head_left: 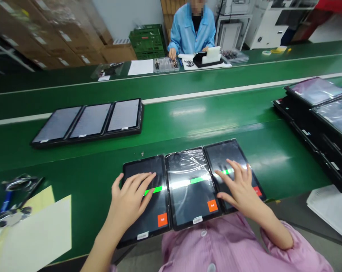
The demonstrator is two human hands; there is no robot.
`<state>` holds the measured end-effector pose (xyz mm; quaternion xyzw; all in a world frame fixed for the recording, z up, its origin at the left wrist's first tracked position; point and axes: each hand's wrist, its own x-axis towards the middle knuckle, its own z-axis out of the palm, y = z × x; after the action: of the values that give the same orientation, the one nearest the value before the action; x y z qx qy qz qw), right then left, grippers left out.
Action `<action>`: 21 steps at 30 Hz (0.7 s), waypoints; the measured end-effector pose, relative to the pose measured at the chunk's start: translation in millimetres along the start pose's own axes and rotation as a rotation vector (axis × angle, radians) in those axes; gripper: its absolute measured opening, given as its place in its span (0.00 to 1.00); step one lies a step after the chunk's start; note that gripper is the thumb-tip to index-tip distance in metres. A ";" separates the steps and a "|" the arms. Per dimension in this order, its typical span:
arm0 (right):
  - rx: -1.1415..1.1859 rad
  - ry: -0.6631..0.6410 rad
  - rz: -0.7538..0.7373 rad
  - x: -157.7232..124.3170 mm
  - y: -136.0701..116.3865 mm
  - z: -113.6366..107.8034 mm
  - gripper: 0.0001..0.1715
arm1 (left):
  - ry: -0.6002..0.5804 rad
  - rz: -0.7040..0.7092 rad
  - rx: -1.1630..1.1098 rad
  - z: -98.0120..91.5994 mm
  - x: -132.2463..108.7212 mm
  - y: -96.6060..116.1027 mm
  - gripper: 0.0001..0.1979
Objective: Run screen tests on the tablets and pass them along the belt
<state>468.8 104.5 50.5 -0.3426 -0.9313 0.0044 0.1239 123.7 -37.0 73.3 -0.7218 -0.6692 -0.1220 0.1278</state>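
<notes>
Three black-framed tablets lie side by side on the green bench in front of me. My left hand (131,200) rests with spread fingers on the screen of the left tablet (150,211). My right hand (239,185) lies the same way on the right tablet (224,155), covering part of its screen. Between them, the middle tablet (190,196) carries crinkled clear film and touches neither hand. Each lit screen shows a green bar, and the left and middle ones show an orange Fail button (162,220). Neither hand holds anything.
Three more tablets (87,122) lie on the far belt. Stacked tablets (315,90) stand at right, with papers (333,211) below them. A white sheet (31,234) lies at left. Across the bench, a co-worker in a blue smock (192,30) handles items.
</notes>
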 end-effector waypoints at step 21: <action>1.080 0.300 0.639 41.0 115.5 54.1 0.26 | -0.579 -0.322 0.047 25.9 80.1 3.6 0.26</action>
<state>499.7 223.2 -3.4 -0.4893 -0.6225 0.4612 0.4004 133.3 46.6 76.7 -0.6083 -0.7859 0.0848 -0.0720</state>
